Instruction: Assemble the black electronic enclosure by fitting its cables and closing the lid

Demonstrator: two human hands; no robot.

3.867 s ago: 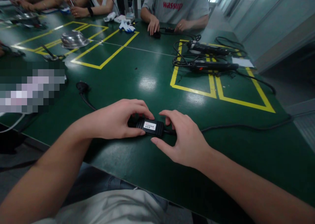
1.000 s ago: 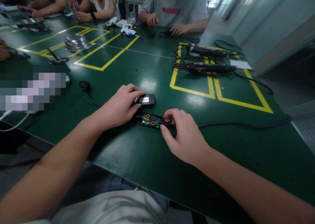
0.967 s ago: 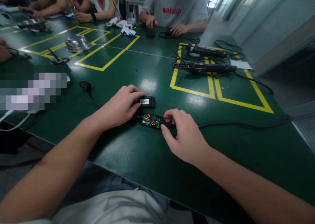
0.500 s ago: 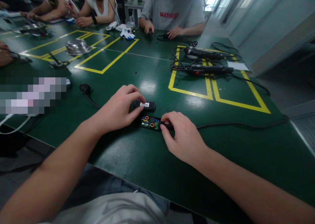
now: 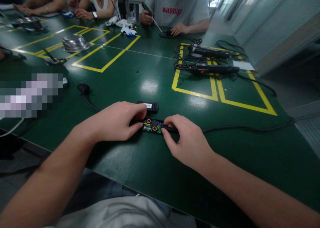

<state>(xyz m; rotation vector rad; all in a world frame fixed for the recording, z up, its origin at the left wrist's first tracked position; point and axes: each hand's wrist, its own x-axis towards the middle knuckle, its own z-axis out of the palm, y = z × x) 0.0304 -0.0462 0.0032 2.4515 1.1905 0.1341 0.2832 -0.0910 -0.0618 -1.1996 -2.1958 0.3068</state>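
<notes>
An open black case (image 5: 152,130) lies on the green table with a circuit board (image 5: 154,123) showing inside, bearing copper-coloured ring coils and small coloured wires. My left hand (image 5: 116,121) is closed at the case's left end, thumb and fingers pinching its edge; the exact grip is partly hidden. At the opposite end my right hand (image 5: 187,136) pinches the black cable (image 5: 172,129) where it enters the case. Just behind lies the ribbed black cover (image 5: 154,107) with a white label, apart from the case and partly hidden by my left fingers.
A plug (image 5: 83,87) on its cord lies to the left. Two black corded tools (image 5: 212,68) rest within yellow tape at the right rear. A metal bowl (image 5: 75,43) stands at the back left. Across the table, a person holds a screwdriver (image 5: 152,14). Others sit farther left.
My left hand has left the cover and come down to the case's left end. My right hand stays at the cable end. The person opposite has raised a screwdriver.
</notes>
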